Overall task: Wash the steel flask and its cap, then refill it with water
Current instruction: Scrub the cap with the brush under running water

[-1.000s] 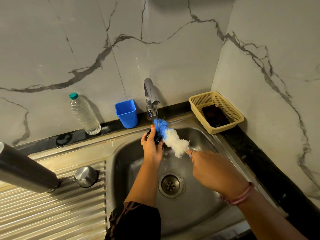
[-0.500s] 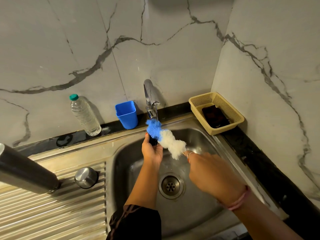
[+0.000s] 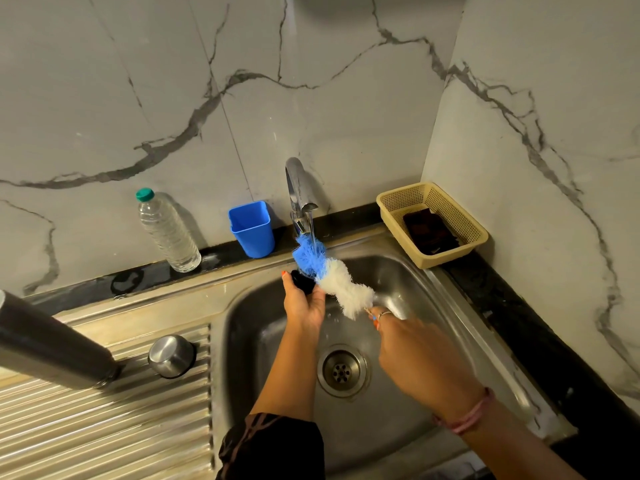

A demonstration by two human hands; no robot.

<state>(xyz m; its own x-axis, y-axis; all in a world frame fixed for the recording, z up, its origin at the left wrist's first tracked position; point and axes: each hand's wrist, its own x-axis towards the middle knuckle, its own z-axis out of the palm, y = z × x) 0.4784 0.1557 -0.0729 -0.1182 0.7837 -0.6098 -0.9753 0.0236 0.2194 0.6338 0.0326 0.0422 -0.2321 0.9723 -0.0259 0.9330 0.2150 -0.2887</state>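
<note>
Head view: both hands over the sink basin (image 3: pixel 415 427), under the tap (image 3: pixel 298 188). Left hand (image 3: pixel 304 303) closed around a small black object (image 3: pixel 303 281), only partly visible; what it is cannot be told. Right hand (image 3: pixel 412 355) closed on the handle end of a bottle brush (image 3: pixel 329 275), blue bristles at the tip under the spout, white bristles nearer the hand. Steel flask (image 3: pixel 52 344) on the ribbed drainboard (image 3: pixel 104 427) at the left edge; its steel cap (image 3: pixel 171 355) just beside it, near the basin rim. Along the back edge: plastic water bottle (image 3: pixel 168 233), blue cup (image 3: pixel 251 228); beige basket (image 3: pixel 433 223) in the back right corner.
</note>
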